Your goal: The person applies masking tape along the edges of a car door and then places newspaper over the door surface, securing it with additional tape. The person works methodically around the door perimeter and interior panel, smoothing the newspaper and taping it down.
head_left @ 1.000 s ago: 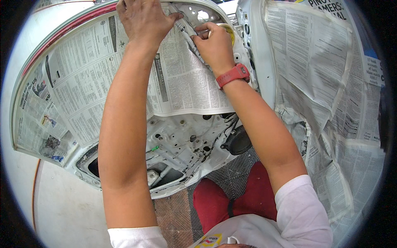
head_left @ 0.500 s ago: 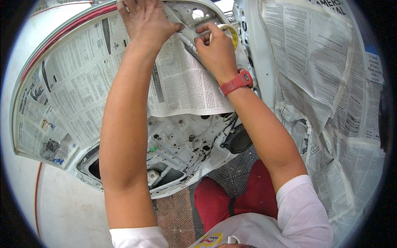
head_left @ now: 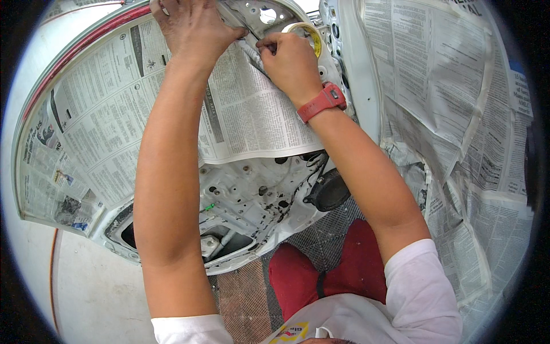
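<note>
My left hand [head_left: 193, 33] lies with its fingers spread on the newspaper [head_left: 252, 112] covering the upper part of a white car door [head_left: 243, 186]. Its thumb points toward the sheet's upper right edge, where the paper is creased. Close by, my right hand [head_left: 291, 64] is closed, thumb and forefinger pinched together at that edge. A roll of masking tape [head_left: 316, 41] with a yellow inner ring shows behind the right knuckles and seems held by the curled fingers, which are partly hidden. The sheet's lower edge hangs loose over the bare door panel.
A round black speaker [head_left: 330, 190] sits at the door's lower right. On the right, more newspaper [head_left: 424, 69] covers the car body, wrinkled lower down. Dark matting [head_left: 321, 241] lies underfoot, and an orange line [head_left: 52, 275] runs along the pale floor at left.
My right hand has moved slightly left, its pinched fingertips now nearer the left thumb, and the tape roll has come along. My left hand has shifted a little left.
</note>
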Tool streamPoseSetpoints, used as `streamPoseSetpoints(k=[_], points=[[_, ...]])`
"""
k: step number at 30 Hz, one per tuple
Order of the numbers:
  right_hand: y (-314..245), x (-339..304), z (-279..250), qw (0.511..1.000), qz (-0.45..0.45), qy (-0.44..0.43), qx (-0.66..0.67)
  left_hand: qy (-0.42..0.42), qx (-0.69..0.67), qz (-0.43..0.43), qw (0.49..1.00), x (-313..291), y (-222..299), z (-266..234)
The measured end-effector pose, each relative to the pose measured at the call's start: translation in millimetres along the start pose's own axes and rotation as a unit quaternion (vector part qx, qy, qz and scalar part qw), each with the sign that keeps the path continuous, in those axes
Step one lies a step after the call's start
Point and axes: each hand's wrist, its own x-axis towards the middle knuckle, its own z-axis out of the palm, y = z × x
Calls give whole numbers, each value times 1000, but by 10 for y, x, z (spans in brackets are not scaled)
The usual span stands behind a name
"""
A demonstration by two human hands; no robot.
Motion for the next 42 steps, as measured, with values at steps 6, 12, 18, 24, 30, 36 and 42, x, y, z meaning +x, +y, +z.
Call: streamPoseSetpoints(k=[6,12,18,24,30,36,42], points=[[-14,-65,88,998,-18,35,-38,13,3,2,1000,-8,7,19],[-34,-114,73,988,-83,33,-126,57,20,21,998,-42,-3,19],[-30,-165,17,974,-107,35,-197,77,19,34,996,-9,-56,78],[60,-43,-68,978,-120,-34,-165,35,-10,17,999,-55,-17,17],[84,-49,-112,955,-190,-22,-227,58,8,36,998,-9,-65,56],[111,110,-183,941,-198,-104,-253,78,33,34,996,-20,-74,132],[197,231,-341,961,-186,-165,-124,20,4,17,1000,-34,-86,134]])
